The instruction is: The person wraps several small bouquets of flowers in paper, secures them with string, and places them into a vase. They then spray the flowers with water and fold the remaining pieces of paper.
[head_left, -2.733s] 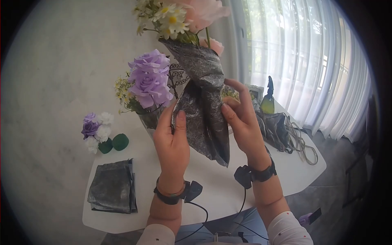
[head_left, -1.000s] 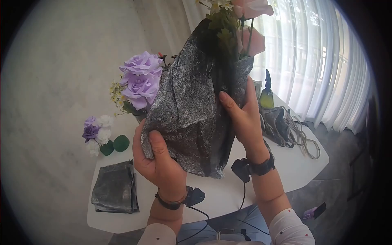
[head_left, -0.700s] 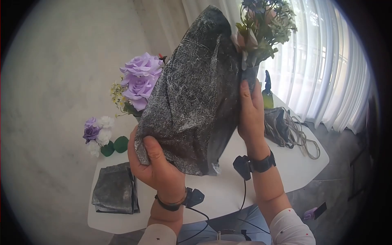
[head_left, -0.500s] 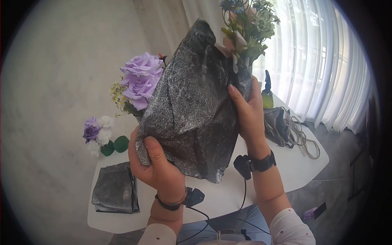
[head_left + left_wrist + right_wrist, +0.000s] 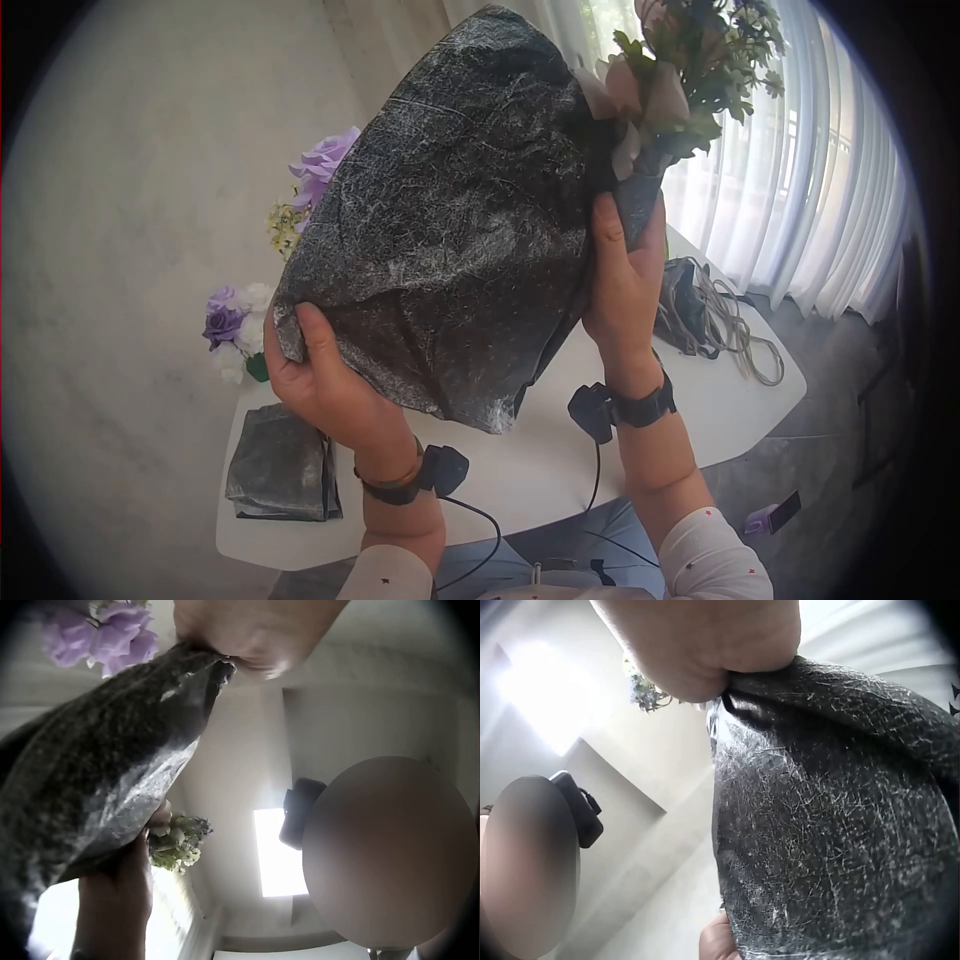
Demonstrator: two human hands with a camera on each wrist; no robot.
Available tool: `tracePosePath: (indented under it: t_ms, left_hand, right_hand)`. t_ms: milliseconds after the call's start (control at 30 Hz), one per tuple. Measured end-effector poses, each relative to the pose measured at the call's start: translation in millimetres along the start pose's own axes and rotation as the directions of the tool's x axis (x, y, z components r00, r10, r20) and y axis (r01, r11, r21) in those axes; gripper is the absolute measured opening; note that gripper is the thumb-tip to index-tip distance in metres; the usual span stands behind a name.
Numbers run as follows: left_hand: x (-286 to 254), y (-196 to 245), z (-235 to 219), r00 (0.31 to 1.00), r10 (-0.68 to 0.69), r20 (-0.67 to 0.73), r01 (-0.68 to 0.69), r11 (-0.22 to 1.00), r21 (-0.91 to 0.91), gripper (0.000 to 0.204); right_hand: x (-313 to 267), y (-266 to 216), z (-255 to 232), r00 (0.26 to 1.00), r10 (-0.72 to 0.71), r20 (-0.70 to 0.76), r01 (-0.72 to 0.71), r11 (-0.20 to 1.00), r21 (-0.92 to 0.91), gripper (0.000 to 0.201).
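Observation:
A dark grey, white-veined sheet of wrapping paper [image 5: 450, 220] is spread wide in front of me above the table. My left hand [image 5: 335, 385] pinches its lower left corner, thumb on the near side. My right hand [image 5: 625, 300] grips the gathered paper at the right side, thumb up. Above that hand, a bouquet of pink and small pale flowers [image 5: 670, 95] with green leaves leans to the right out of the paper. The stems are hidden. In the right wrist view the paper [image 5: 832, 825] hangs from the right hand [image 5: 712, 645] in a fold.
A folded stack of grey paper [image 5: 280, 465] lies on the white table [image 5: 480, 480] at left. Behind it are purple and white flowers [image 5: 235, 325]. Large purple roses [image 5: 325, 165] are partly hidden by the sheet. Grey cords [image 5: 740, 330] and a dark bundle lie at right.
The paper, earlier twisted narrow below the flowers, is now spread broad. My left hand has moved left with its corner, and the bouquet has tipped right in my right hand.

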State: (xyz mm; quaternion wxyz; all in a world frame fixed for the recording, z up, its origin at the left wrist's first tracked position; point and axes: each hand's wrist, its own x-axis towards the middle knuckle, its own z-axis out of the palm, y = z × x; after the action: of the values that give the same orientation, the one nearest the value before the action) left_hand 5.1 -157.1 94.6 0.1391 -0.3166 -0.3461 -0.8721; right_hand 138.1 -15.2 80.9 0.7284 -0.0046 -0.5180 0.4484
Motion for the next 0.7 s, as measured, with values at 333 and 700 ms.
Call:
tracePosePath:
  t_ms: [333,700]
  left_hand:
    - [5.6,7.9,-4.5,0.996,0.027,-0.082,-0.026,1.0,0.008,0.028]
    - [3.5,36.3,-29.8,0.757,-0.192,0.624,-0.18,0.857,0.483,0.051]
  right_hand:
    - [4.5,9.9,-3.7,0.99,0.139,0.036,-0.14,0.99,0.024,0.037]
    - [0.5,-1.4,-4.8,0.998,-0.054,-0.017,0.05,0.979,-0.196,0.033]
